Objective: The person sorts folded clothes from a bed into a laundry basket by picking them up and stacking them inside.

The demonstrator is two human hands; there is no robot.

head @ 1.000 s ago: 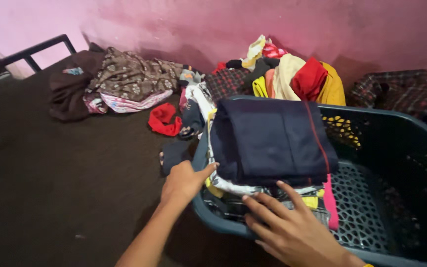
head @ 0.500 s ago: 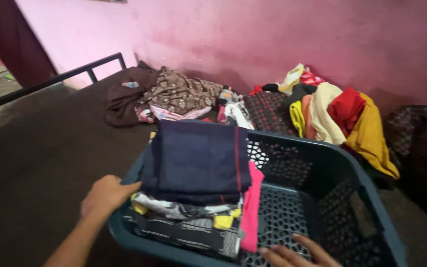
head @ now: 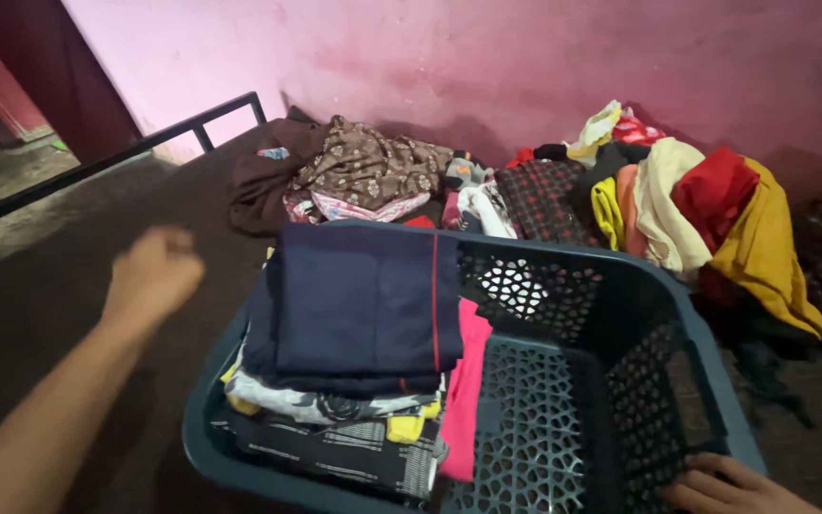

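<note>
A dark blue plastic laundry basket (head: 620, 286) sits in front of me. Its left half holds a stack of folded clothes, with a folded navy garment (head: 359, 305) on top and a pink cloth (head: 468, 381) beside the stack. My left hand (head: 151, 276) hovers left of the basket, blurred, fingers curled, holding nothing and touching nothing. My right hand (head: 730, 487) rests with its fingers over the basket's near right rim; only the fingers show at the frame's bottom edge.
Loose clothes lie along the pink wall: a brown patterned heap (head: 354, 171) at the back left, and a red, yellow and cream pile (head: 706, 209) at the back right. A black metal rail (head: 116, 157) runs along the left edge of the dark surface.
My left hand has let go of the basket's left rim and lifted away to the left. My right hand has come onto the near right rim. The view has shifted.
</note>
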